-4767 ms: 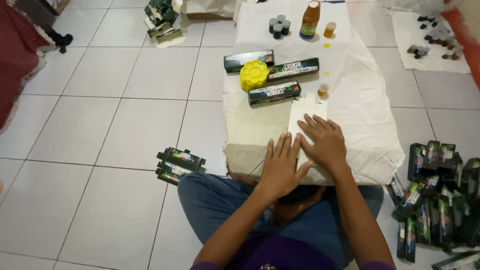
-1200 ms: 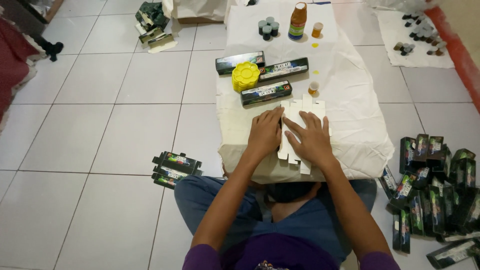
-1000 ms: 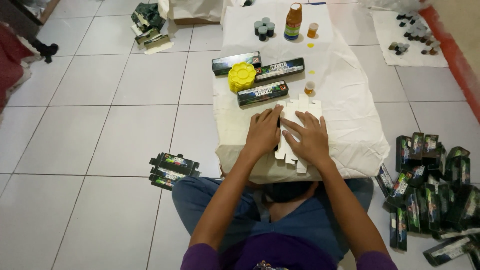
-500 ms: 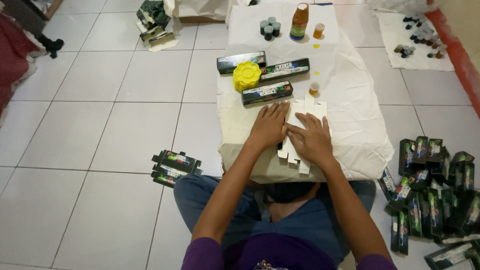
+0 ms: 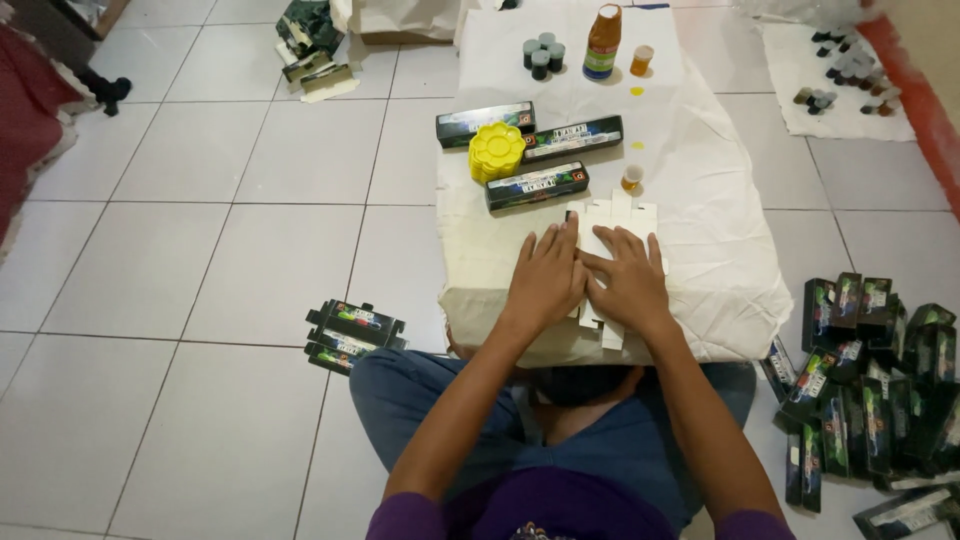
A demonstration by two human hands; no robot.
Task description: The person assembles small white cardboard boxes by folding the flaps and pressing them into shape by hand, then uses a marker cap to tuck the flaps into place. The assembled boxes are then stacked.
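I sit on the floor at a low table draped in white cloth (image 5: 700, 150). A flat, unfolded white carton blank (image 5: 612, 218) lies on it in front of me. My left hand (image 5: 545, 280) rests palm down on the blank's left side. My right hand (image 5: 628, 278) lies flat on its middle, fingers spread. Both hands press on the cardboard and grip nothing. Beyond the blank lie three long dark boxes (image 5: 537, 185), a yellow flower-shaped palette (image 5: 497, 150) and a small orange-capped vial (image 5: 631, 178).
At the table's far end stand an orange-capped bottle (image 5: 603, 42) and several dark caps (image 5: 543, 54). A heap of dark folded boxes (image 5: 870, 380) lies on the tiles at my right, a small stack of flat ones (image 5: 352, 334) at my left. More vials (image 5: 840, 85) rest on a cloth far right.
Over the earlier frames the white blank appeared spread flat under my hands. Since half a second ago my hands have barely shifted on it; only the view has moved slightly.
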